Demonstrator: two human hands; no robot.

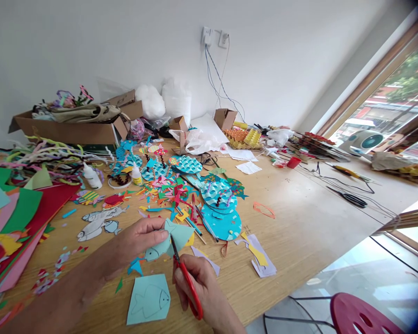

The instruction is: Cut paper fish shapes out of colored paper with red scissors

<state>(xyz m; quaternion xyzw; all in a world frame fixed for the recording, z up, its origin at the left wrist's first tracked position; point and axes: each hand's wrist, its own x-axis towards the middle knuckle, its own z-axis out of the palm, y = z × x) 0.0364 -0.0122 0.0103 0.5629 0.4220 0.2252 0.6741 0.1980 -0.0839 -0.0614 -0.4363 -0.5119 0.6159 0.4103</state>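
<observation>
My left hand (148,239) pinches a piece of light blue paper (183,233) that bears a drawn fish with an eye. Red-handled scissors (191,290) are gripped in my right hand (204,278), and their blades reach into the paper beside my left fingertips. On the table below lies a light blue sheet (148,299) with a whole fish drawn in outline. Left of my left hand are black-and-white paper fish cutouts (99,222). Round turquoise paper pieces (221,208), some with wavy strips, sit beyond my hands.
Coloured paper sheets (21,222) are stacked at the left. White glue bottles (91,176) stand among scraps and pipe cleaners (56,162). A cardboard box (66,132) stands by the wall. Black scissors (348,197) and cables lie at the right. A red chair (360,315) is at the lower right.
</observation>
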